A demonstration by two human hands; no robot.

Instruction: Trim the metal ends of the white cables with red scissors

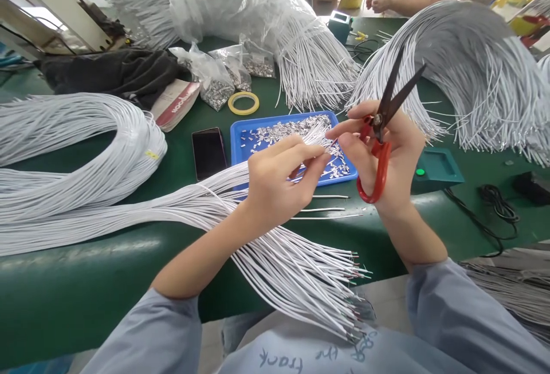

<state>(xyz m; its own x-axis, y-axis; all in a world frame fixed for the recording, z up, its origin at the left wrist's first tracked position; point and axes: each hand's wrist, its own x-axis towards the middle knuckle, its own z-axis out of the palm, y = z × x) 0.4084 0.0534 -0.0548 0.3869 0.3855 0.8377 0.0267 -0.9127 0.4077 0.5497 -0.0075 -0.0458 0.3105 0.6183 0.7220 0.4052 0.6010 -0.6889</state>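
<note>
My left hand [286, 173] is closed in a pinch on the end of a white cable, above a blue tray [235, 150]. In my right hand [397, 162] is a pair of scissors [378, 128] with red handles and dark blades, which point up and stand apart. The thumb and forefinger of that hand meet near the cable's tip, where a thin reddish wire shows. Small silvery metal pieces [283, 130] are spread in the tray. Under my left forearm runs a bundle of white cables [275, 265], its cut ends fanned towards me.
Coiled white cables [124, 139] lie at left, with more bundles [485, 65] at right and behind. A phone [209, 153], yellow tape roll [243, 103] and bags of metal pieces [217, 90] sit beyond the tray. A green device [438, 166] stands at right. Another person's hands [380, 0] show at the back.
</note>
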